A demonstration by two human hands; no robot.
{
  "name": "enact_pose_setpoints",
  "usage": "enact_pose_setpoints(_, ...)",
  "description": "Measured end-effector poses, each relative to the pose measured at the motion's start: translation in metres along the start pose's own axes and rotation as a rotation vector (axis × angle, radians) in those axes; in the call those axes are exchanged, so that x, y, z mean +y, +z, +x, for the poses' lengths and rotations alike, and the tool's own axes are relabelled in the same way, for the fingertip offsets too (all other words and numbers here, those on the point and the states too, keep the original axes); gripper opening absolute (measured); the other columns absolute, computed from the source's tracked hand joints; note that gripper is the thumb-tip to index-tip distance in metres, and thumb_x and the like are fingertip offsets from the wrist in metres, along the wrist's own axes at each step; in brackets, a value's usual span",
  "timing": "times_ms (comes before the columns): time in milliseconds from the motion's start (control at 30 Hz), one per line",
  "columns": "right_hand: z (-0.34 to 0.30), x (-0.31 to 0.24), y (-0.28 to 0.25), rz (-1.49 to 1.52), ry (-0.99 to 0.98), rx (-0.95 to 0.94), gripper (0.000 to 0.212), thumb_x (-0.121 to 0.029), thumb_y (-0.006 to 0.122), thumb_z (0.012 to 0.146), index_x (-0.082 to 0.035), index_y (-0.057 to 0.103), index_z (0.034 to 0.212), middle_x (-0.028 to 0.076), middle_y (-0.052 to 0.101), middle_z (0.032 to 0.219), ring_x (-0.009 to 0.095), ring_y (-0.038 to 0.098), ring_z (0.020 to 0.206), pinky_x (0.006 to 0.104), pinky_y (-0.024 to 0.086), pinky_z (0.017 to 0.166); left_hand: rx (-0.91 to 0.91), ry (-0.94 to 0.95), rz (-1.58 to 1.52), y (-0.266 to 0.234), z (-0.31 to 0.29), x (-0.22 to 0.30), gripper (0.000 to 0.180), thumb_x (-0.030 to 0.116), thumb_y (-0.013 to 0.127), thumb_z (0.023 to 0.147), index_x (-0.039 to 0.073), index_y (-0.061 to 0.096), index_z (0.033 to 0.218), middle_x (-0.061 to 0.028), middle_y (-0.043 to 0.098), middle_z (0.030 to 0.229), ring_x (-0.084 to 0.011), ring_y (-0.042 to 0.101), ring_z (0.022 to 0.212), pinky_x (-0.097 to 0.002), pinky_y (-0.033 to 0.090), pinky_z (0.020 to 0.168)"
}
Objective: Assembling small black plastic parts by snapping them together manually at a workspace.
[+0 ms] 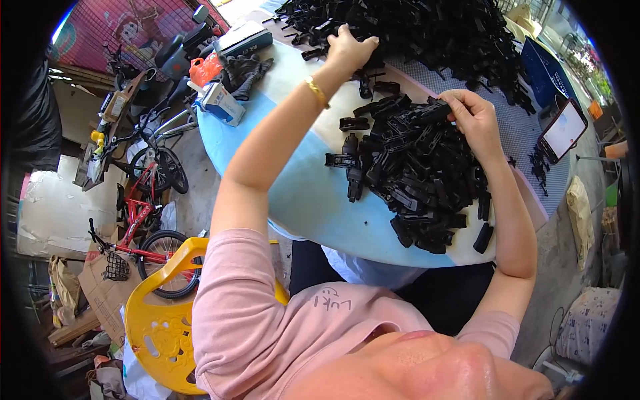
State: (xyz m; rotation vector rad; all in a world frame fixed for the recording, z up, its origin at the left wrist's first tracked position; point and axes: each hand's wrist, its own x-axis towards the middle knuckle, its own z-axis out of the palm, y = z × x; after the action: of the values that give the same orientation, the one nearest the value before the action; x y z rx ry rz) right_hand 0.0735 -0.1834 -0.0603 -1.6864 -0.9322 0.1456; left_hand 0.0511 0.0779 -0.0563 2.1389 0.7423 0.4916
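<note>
Right hand (475, 123): grip pinched on an elongated black plastic part (432, 112) at the near black pile (420, 173), blue-and-white tabletop (300, 190). Left hand (350, 52): at the far black heap (420, 33), grip indeterminable.

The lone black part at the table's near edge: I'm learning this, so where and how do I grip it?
Pinch the black part across its middle, probably from above: it looks slim and lies apart from the pile, its long sides exposed.

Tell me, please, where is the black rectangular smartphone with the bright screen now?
In the head view, the smartphone is near the right edge, right of the bare right hand, just below the dark-blue box.
</note>
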Motion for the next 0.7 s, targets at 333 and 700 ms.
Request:
enact_pose_setpoints(333,0.003,-0.005,0.003,0.018,-0.038,0.05,0.017,-0.018,0.058,0.084,-0.003,0.065,0.091,-0.003,0.055,0.068,0.001,0.046,0.056,0.0139,0.033,0.048,-0.282,0.798,0.729,0.021,-0.024,-0.02,0.036,0.016,0.06,0.065,0.014,0.063,0.101,-0.0082,0.062,0.096,-0.0277,0.048,0.098,-0.0365,0.036,0.09)
enact_pose_setpoints(700,-0.007,-0.018,0.003,-0.077,-0.272,0.23,0.021,-0.006,0.068,0.076,0.0,0.063,0.095,0.0,0.06,0.082,0.003,0.051,0.067,0.0137,0.04,0.059,-0.146,0.693,-0.458,0.002,-0.075,0.028,0.036,0.02,0.07,0.068,0.001,0.059,0.096,-0.0068,0.062,0.083,-0.0192,0.059,0.084,-0.0288,0.048,0.078)
